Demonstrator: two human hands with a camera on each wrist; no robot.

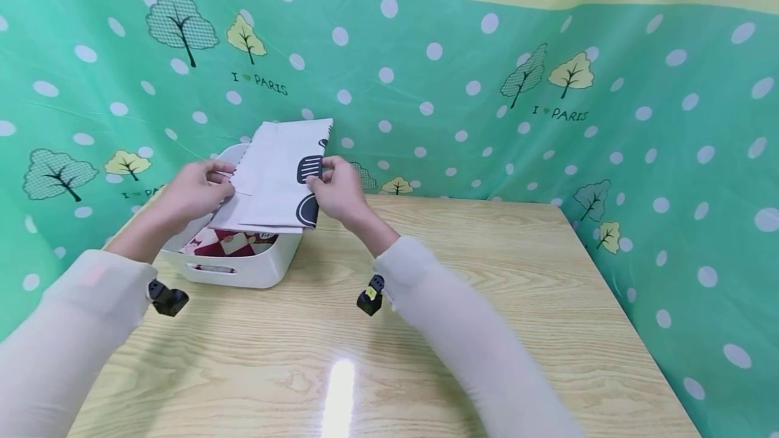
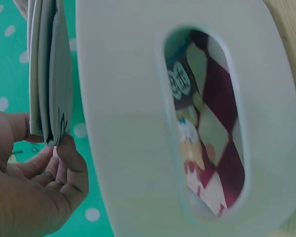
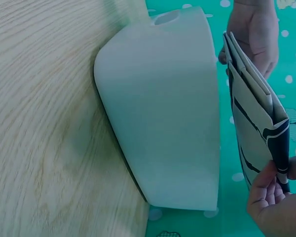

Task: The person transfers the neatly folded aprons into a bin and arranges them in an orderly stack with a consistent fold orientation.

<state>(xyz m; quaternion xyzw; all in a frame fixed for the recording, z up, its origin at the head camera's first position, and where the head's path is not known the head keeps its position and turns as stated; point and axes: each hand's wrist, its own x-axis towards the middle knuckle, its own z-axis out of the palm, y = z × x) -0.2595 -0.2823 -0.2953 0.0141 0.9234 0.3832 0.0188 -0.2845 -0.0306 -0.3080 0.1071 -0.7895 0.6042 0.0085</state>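
Note:
Over the white basket (image 1: 262, 272), both hands hold a folded white cloth (image 1: 274, 167) with black printed shapes along its right side. My left hand (image 1: 197, 188) pinches its left edge, and my right hand (image 1: 341, 188) pinches the right edge, thumb on top. Several stacked layers of the cloth (image 2: 52, 74) show edge-on in the left wrist view, between the left thumb and fingers. From the right wrist, the cloth (image 3: 251, 98) appears above the basket's rim. Inside the basket lies a dark red and cream diamond-patterned item (image 1: 228, 243), partly hidden beneath the cloth.
The basket stands at the back left of a wooden table (image 1: 487, 303). Its handle slot (image 2: 204, 123) faces the front. A green dotted curtain (image 1: 426, 86) hangs behind the table and along its right side. Small black cameras (image 1: 168, 298) sit at both wrists.

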